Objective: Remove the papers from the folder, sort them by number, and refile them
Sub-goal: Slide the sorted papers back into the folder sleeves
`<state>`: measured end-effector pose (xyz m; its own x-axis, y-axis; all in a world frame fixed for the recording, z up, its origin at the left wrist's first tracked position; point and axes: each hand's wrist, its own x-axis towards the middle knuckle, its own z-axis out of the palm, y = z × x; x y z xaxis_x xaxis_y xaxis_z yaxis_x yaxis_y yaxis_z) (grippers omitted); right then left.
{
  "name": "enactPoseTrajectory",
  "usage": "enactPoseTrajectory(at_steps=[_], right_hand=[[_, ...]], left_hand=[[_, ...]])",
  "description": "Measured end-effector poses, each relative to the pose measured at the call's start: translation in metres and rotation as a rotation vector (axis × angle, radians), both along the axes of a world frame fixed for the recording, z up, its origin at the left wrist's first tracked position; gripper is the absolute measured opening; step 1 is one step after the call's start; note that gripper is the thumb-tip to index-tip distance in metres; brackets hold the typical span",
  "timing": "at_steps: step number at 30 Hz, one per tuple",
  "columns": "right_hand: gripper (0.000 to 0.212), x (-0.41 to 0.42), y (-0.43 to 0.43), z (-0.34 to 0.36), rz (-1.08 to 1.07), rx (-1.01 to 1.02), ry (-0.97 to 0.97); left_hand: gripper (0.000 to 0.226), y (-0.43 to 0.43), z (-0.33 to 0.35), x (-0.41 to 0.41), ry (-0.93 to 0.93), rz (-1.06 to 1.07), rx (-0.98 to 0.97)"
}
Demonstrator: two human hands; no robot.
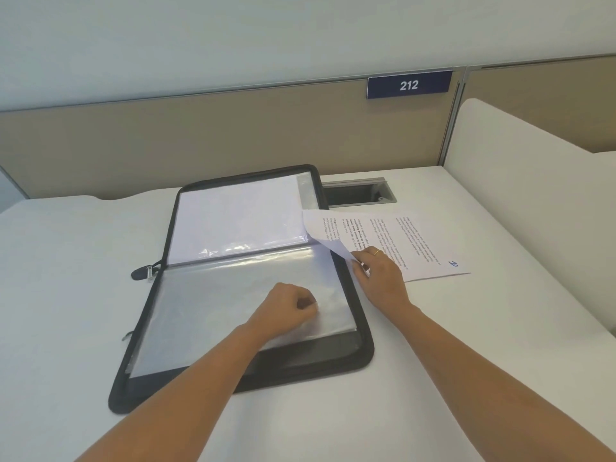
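The bench point(83, 261) carries the open folder point(363, 355) beneath the left hand point(290, 310), which pinches its clear sleeve point(206, 305), likely steadying it; the printed paper point(416, 241) lies just beyond the right hand point(380, 275), which pinches its lifted corner, probably to draw it clear.

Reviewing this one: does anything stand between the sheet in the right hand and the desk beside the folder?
Nothing visible does. The right hand pinches the printed sheet by its curled edge at the folder's right side; the rest already lies on the desk.
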<state>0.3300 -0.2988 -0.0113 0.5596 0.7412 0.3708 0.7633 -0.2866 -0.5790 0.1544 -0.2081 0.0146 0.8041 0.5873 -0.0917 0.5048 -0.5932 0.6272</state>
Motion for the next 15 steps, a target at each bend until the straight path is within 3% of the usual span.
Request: enactPoseTrajectory(at_steps=[3,7,12,15], right_hand=[[0.032,-0.001,0.001,-0.002,-0.003,0.015,0.009],[0.031,0.0,-0.001,-0.002,-0.014,0.034,0.003],[0.029,0.002,0.001,-0.003,-0.019,0.043,0.009],[0.029,0.001,0.001,-0.004,-0.024,0.049,0.015]], left_hand=[[0.021,0.003,0.008,0.008,0.05,-0.018,-0.085],[0.02,0.007,0.006,0.029,0.047,0.104,0.091],[0.059,-0.007,-0.012,0.045,0.104,0.215,0.137],[0.046,-0.011,-0.018,0.045,0.024,0.283,0.162]])
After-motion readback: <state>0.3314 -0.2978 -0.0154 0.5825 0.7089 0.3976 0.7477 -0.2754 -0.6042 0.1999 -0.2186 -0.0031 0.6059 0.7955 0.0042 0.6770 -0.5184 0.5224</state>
